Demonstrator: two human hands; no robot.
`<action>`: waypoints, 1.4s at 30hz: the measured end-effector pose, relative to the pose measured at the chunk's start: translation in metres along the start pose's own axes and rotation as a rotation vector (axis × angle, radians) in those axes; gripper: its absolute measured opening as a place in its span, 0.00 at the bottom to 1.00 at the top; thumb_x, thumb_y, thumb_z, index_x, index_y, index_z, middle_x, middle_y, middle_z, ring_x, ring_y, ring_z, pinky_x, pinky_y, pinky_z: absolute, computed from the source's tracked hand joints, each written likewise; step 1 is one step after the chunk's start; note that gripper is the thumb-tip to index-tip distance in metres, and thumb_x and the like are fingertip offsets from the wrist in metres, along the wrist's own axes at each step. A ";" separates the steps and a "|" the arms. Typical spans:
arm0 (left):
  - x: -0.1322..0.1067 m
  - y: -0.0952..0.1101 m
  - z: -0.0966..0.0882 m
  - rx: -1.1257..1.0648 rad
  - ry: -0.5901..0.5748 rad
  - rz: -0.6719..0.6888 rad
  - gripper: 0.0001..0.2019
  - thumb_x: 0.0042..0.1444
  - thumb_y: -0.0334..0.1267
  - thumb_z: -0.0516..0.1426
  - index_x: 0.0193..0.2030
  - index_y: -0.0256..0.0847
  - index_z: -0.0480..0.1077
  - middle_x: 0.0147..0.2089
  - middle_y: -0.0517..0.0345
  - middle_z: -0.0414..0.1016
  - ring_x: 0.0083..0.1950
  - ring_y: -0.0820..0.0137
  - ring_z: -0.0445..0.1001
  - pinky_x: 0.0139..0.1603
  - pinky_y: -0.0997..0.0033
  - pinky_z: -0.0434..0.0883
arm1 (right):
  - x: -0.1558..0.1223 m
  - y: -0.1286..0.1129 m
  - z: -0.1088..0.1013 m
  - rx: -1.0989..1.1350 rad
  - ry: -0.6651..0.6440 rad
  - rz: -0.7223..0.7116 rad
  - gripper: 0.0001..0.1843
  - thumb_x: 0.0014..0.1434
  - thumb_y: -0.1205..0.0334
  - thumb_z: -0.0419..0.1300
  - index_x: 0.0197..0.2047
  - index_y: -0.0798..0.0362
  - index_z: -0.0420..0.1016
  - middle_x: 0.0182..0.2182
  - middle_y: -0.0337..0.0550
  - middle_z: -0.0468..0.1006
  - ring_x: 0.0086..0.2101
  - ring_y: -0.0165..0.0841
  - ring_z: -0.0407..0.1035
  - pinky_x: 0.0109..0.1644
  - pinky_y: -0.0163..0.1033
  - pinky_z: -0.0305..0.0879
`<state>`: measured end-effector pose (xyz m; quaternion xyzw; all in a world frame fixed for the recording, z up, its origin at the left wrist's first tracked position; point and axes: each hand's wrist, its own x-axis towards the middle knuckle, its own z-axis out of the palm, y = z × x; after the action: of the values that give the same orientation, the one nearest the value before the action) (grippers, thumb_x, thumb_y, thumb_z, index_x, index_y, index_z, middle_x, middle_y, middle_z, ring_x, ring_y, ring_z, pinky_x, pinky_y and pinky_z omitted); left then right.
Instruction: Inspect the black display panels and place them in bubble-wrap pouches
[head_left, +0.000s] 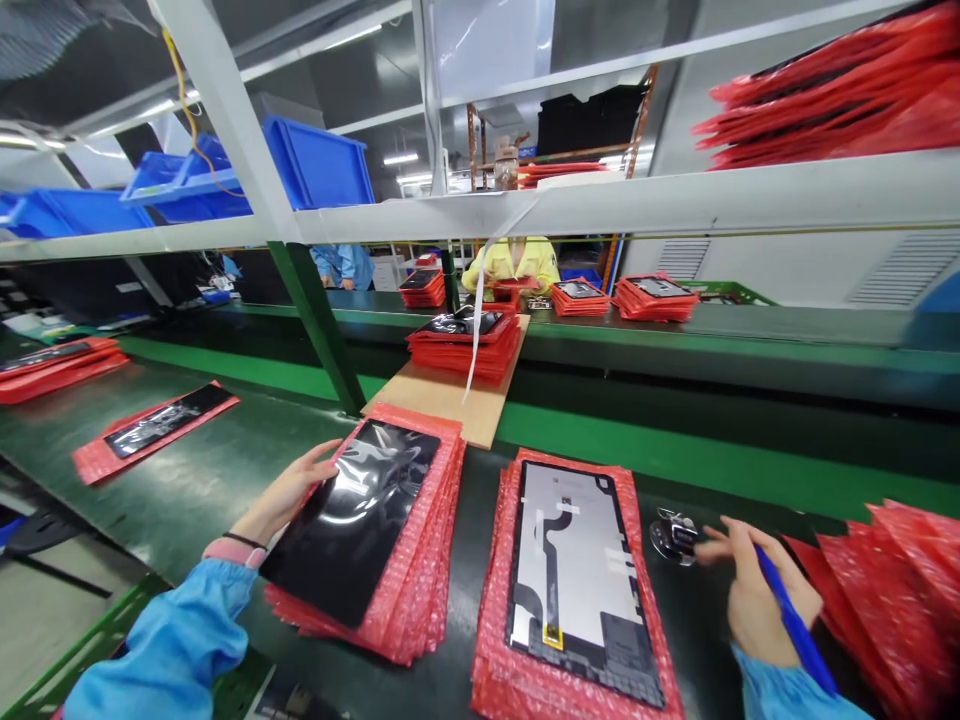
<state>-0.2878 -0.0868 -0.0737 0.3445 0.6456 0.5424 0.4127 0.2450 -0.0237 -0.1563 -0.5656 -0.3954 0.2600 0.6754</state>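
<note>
My left hand (300, 485) grips the left edge of a glossy black tablet screen (367, 510), which lies askew on a stack of red bubble-wrap bags (431, 590). Beside it, a second screen (577, 570) rests back side up on another red stack, showing its silver back, black flex cable and a yellow-edged connector. My right hand (772, 590) has a blue pen (795, 620) tucked in it. Its fingertips reach to a small shiny round item with a metal clip (675, 537), perhaps touching it; its exact kind is unclear.
Loose red bags (892, 580) lie at the right. A black panel on a red bag (169, 420) is at the left. A wooden board (480, 430) carrying a red stack (465, 350) bridges to the far bench. A green post (315, 330) supports the shelf. Someone in yellow (517, 260) works opposite.
</note>
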 end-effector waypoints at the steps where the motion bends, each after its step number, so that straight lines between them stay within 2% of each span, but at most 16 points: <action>1: 0.002 0.001 0.001 0.050 0.074 0.055 0.28 0.40 0.34 0.65 0.52 0.38 0.67 0.43 0.49 0.79 0.43 0.56 0.79 0.46 0.57 0.73 | -0.010 -0.006 -0.001 0.010 -0.046 0.015 0.20 0.56 0.42 0.59 0.37 0.53 0.73 0.15 0.37 0.70 0.31 0.39 0.74 0.22 0.33 0.60; 3: 0.002 0.004 0.006 0.119 0.211 0.155 0.26 0.42 0.33 0.64 0.51 0.39 0.67 0.52 0.46 0.75 0.56 0.54 0.72 0.56 0.56 0.68 | -0.031 -0.016 -0.002 0.022 -0.215 0.073 0.25 0.56 0.39 0.56 0.38 0.55 0.75 0.10 0.38 0.65 0.25 0.40 0.72 0.15 0.33 0.49; 4: -0.001 0.005 0.012 0.149 0.265 0.202 0.25 0.42 0.33 0.63 0.50 0.40 0.67 0.57 0.46 0.71 0.62 0.54 0.66 0.61 0.57 0.63 | -0.041 -0.020 -0.001 0.024 -0.316 0.099 0.28 0.57 0.38 0.55 0.42 0.57 0.75 0.11 0.38 0.66 0.23 0.40 0.71 0.15 0.33 0.49; 6: -0.014 0.006 0.034 0.207 0.307 0.300 0.23 0.45 0.33 0.62 0.50 0.41 0.67 0.62 0.49 0.66 0.68 0.56 0.57 0.67 0.59 0.54 | -0.058 -0.028 0.001 0.021 -0.501 0.113 0.31 0.61 0.36 0.45 0.48 0.53 0.70 0.17 0.40 0.73 0.18 0.35 0.66 0.18 0.36 0.58; 7: -0.024 0.006 0.050 0.246 0.286 0.364 0.21 0.47 0.35 0.61 0.50 0.40 0.68 0.60 0.49 0.67 0.66 0.56 0.59 0.68 0.59 0.53 | -0.065 -0.031 0.002 -0.001 -0.560 0.110 0.28 0.62 0.36 0.43 0.46 0.51 0.69 0.21 0.40 0.75 0.18 0.33 0.66 0.21 0.37 0.62; 10: -0.062 -0.002 0.107 0.200 0.020 0.382 0.17 0.53 0.38 0.59 0.50 0.40 0.70 0.55 0.50 0.72 0.59 0.57 0.69 0.64 0.60 0.60 | -0.076 -0.033 0.007 -0.127 -0.629 0.093 0.21 0.59 0.41 0.53 0.29 0.50 0.68 0.22 0.39 0.74 0.23 0.33 0.67 0.28 0.37 0.64; 12: -0.083 -0.012 0.145 0.077 -0.191 0.296 0.14 0.54 0.38 0.58 0.48 0.40 0.72 0.53 0.49 0.74 0.58 0.58 0.70 0.61 0.60 0.64 | -0.079 -0.031 0.009 -0.218 -0.631 0.078 0.21 0.54 0.45 0.61 0.20 0.50 0.65 0.18 0.37 0.70 0.23 0.33 0.65 0.28 0.36 0.61; 14: -0.095 -0.025 0.177 -0.036 -0.349 0.177 0.14 0.52 0.36 0.59 0.47 0.40 0.72 0.51 0.47 0.74 0.56 0.58 0.71 0.58 0.59 0.66 | -0.082 -0.025 0.011 -0.290 -0.624 0.056 0.23 0.52 0.45 0.61 0.17 0.50 0.59 0.15 0.35 0.64 0.20 0.31 0.60 0.26 0.35 0.57; 16: -0.098 -0.038 0.199 -0.121 -0.417 0.066 0.16 0.49 0.33 0.61 0.47 0.39 0.71 0.48 0.48 0.75 0.52 0.59 0.72 0.57 0.58 0.66 | -0.084 -0.020 0.011 -0.346 -0.611 0.033 0.24 0.52 0.45 0.60 0.17 0.49 0.55 0.14 0.32 0.57 0.19 0.30 0.54 0.25 0.35 0.52; 19: -0.094 -0.053 0.218 -0.209 -0.398 -0.056 0.18 0.45 0.29 0.61 0.46 0.39 0.71 0.46 0.49 0.74 0.50 0.62 0.72 0.55 0.59 0.66 | -0.086 -0.016 0.012 -0.400 -0.609 0.005 0.23 0.52 0.46 0.58 0.18 0.48 0.53 0.15 0.32 0.54 0.19 0.29 0.52 0.25 0.35 0.50; 24: -0.085 -0.060 0.224 -0.148 -0.340 -0.071 0.19 0.44 0.28 0.59 0.46 0.38 0.71 0.48 0.49 0.73 0.47 0.65 0.71 0.54 0.62 0.65 | -0.086 -0.018 0.014 -0.443 -0.629 -0.018 0.22 0.51 0.46 0.57 0.17 0.48 0.53 0.15 0.32 0.54 0.19 0.29 0.53 0.25 0.35 0.50; 31: -0.081 -0.058 0.221 -0.109 -0.386 -0.058 0.18 0.48 0.31 0.58 0.48 0.36 0.70 0.48 0.46 0.74 0.44 0.63 0.74 0.49 0.61 0.70 | -0.085 -0.016 0.013 -0.437 -0.589 -0.015 0.23 0.52 0.45 0.57 0.17 0.48 0.53 0.15 0.33 0.56 0.19 0.30 0.55 0.25 0.35 0.53; 34: -0.090 -0.076 0.206 0.090 -0.315 0.112 0.17 0.52 0.31 0.57 0.50 0.38 0.71 0.49 0.46 0.75 0.51 0.61 0.73 0.58 0.58 0.67 | -0.084 -0.014 0.009 -0.403 -0.589 0.008 0.23 0.55 0.44 0.56 0.18 0.48 0.56 0.15 0.34 0.60 0.20 0.31 0.58 0.26 0.35 0.56; 37: -0.102 -0.117 0.181 0.513 -0.166 0.352 0.22 0.56 0.28 0.49 0.56 0.37 0.69 0.57 0.43 0.72 0.60 0.58 0.69 0.64 0.51 0.63 | -0.082 -0.015 0.005 -0.378 -0.603 0.029 0.23 0.56 0.44 0.56 0.18 0.49 0.58 0.16 0.34 0.62 0.21 0.31 0.61 0.27 0.34 0.58; 40: -0.109 -0.159 0.157 0.849 -0.196 0.563 0.32 0.50 0.19 0.44 0.63 0.32 0.63 0.64 0.39 0.65 0.66 0.58 0.64 0.64 0.51 0.65 | -0.081 -0.017 0.003 -0.362 -0.616 0.055 0.24 0.56 0.44 0.57 0.17 0.50 0.59 0.16 0.34 0.62 0.20 0.31 0.60 0.26 0.34 0.58; 42: -0.108 -0.175 0.145 1.012 -0.261 0.716 0.37 0.45 0.17 0.43 0.64 0.34 0.62 0.65 0.43 0.65 0.66 0.58 0.63 0.63 0.52 0.66 | -0.081 -0.019 0.003 -0.342 -0.616 0.097 0.24 0.55 0.44 0.58 0.17 0.50 0.60 0.16 0.34 0.62 0.20 0.30 0.59 0.26 0.34 0.57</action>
<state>-0.1102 -0.1534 -0.2391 0.7549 0.6113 0.2280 0.0673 0.1965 -0.0907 -0.1573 -0.5834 -0.5911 0.3803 0.4069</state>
